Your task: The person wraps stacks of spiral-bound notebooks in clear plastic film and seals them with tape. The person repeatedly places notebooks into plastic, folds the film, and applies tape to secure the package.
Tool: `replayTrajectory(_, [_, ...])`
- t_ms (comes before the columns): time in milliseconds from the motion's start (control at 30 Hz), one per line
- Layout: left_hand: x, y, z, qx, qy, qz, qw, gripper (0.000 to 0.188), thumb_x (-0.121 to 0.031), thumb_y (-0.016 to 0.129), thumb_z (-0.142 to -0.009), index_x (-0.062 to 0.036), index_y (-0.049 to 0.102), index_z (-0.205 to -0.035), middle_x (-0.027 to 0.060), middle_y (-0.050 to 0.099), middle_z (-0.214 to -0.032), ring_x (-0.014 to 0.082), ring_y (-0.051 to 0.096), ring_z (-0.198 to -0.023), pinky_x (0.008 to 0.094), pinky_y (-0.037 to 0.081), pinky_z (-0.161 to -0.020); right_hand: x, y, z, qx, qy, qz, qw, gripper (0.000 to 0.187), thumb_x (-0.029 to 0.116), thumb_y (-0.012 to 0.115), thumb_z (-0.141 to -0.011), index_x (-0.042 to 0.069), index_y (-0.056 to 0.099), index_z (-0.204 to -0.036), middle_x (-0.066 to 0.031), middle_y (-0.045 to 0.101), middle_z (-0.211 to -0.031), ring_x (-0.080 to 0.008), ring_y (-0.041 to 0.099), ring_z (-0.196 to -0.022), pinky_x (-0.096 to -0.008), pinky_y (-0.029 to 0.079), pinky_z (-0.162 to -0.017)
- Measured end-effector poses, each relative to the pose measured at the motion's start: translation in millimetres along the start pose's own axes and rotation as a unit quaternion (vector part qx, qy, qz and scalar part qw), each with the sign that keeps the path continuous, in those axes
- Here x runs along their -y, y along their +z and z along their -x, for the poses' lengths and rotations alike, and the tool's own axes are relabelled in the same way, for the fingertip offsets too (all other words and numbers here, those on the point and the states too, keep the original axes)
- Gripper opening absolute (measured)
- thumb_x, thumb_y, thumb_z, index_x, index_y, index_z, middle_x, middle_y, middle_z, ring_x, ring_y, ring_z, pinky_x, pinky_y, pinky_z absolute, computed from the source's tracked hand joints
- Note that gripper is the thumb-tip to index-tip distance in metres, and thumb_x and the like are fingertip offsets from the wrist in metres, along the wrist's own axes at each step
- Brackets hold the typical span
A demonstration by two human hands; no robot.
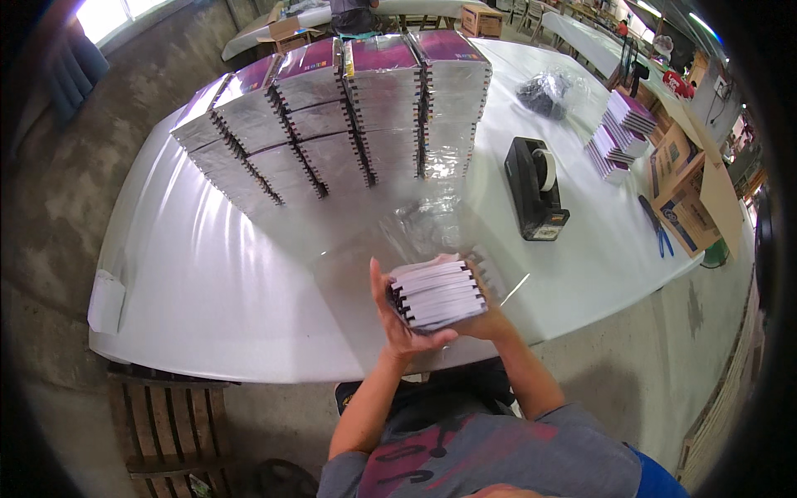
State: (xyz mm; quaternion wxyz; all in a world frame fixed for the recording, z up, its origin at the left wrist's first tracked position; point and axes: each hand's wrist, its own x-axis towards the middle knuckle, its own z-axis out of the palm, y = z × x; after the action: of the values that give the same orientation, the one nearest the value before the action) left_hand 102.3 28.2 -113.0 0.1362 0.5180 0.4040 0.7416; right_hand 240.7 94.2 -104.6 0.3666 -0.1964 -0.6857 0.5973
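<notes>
Between my two hands, over the near edge of the table, is a small block of stacked notebooks [440,292] with white page edges and dark binding bits along its sides. My left hand [397,319] wraps its left side, thumb underneath and fingers pointing up. At the right side my right hand [486,322] grips the block; most of its fingers are hidden behind it. Clear plastic film [427,222] lies on the table just beyond the hands. Farther back stand tall rows of purple-covered bound notebooks [382,100], their edges wrapped in shiny clear plastic.
A black tape dispenser [525,199] stands to the right of the plastic. Beyond it lie a clear bag of dark pieces [544,93], purple notebooks in a loose pile [618,137], blue-handled pliers [657,226] and an open cardboard box [687,207]. A wooden slatted chair [170,423] is at lower left.
</notes>
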Motion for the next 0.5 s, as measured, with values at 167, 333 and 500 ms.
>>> replayTrajectory(167, [-3, -6, 3, 0.078, -0.089, 0.061, 0.991, 0.135, -0.04, 0.089, -0.053, -0.0007, 0.0, -0.147, 0.0199, 0.036, -0.138, 0.031, 0.044, -0.123, 0.0408, 0.032, -0.106, -20, -2, -1, -0.002, 0.006, 0.099, 0.995, 0.099, 0.024, 0.089, -0.057, 0.002, 0.033, -0.136, -0.0124, 0.045, -0.132, -0.0241, 0.042, -0.124, -0.0361, 0.032, -0.106])
replayTrajectory(333, [4, -33, 10, 0.164, -0.146, -0.129, 0.967, 0.14, -0.065, 0.078, -0.054, -0.004, -0.006, -0.148, 0.021, 0.011, -0.152, 0.0334, 0.024, -0.137, 0.0436, 0.022, -0.111, -4, -7, -1, 0.041, 0.042, 0.165, 0.985, 0.131, 0.034, 0.091, -0.051, 0.0, 0.007, -0.145, -0.0179, 0.014, -0.151, -0.0278, 0.016, -0.14, -0.0391, 0.015, -0.113])
replayTrajectory(500, [13, -58, 13, 0.062, -0.173, -0.041, 0.982, 0.123, -0.075, 0.049, -0.064, -0.0047, -0.007, -0.147, 0.0176, 0.003, -0.154, 0.0309, 0.014, -0.14, 0.0433, 0.013, -0.112, 24, -39, -18, 0.003, -0.053, 0.089, 0.995, 0.143, 0.067, 0.075, -0.053, 0.001, -0.014, -0.145, -0.0186, -0.012, -0.154, -0.028, -0.008, -0.143, -0.0415, 0.001, -0.114])
